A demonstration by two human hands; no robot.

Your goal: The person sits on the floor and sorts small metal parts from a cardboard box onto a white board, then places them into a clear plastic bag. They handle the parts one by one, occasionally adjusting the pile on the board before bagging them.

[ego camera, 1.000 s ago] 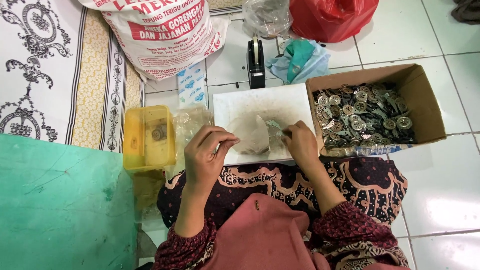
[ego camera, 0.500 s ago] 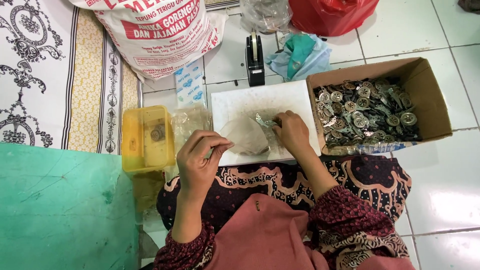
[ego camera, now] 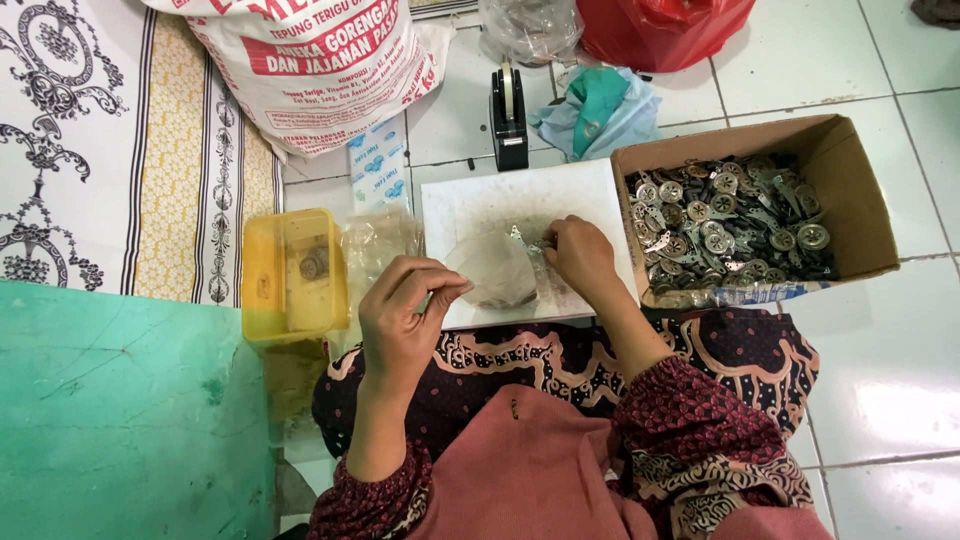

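Observation:
My left hand (ego camera: 402, 322) pinches the edge of a small clear plastic bag (ego camera: 497, 271) that lies on a white board (ego camera: 470, 205) over my lap. My right hand (ego camera: 580, 255) grips a small silver metal part (ego camera: 522, 240) at the bag's mouth. Just right of that hand stands a cardboard box (ego camera: 858, 205) full of several round and flat metal parts (ego camera: 730, 215).
A yellow plastic tub (ego camera: 262, 270) with one round part sits left of the board, next to loose clear bags (ego camera: 375, 245). Behind the board are a black tape dispenser (ego camera: 508, 120), a large printed sack (ego camera: 320, 60), a red bag (ego camera: 660, 25) and a teal cloth (ego camera: 598, 105). A green surface (ego camera: 110, 410) lies lower left.
My right hand has moved left from beside the box to the bag's mouth with the metal part. My left hand has shifted slightly, still pinching the bag.

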